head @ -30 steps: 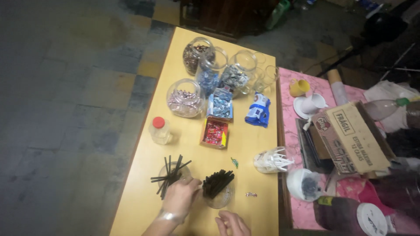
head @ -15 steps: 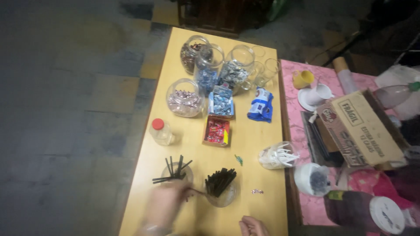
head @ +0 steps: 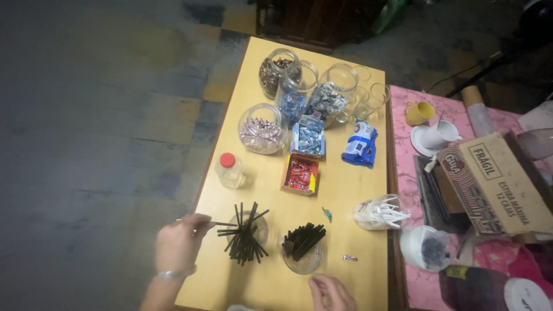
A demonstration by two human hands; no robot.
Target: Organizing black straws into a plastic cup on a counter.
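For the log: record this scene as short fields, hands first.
left hand: pinches one black straw by the splayed straws in a glass
right hand: low at the table edge, holds nothing that shows, nearest the straw cup
table: yellow
jars: candy jars at the far end
boxes: red candy box, blue one behind it
bottle: red-capped, left side
right side: pink cloth, cardboard box
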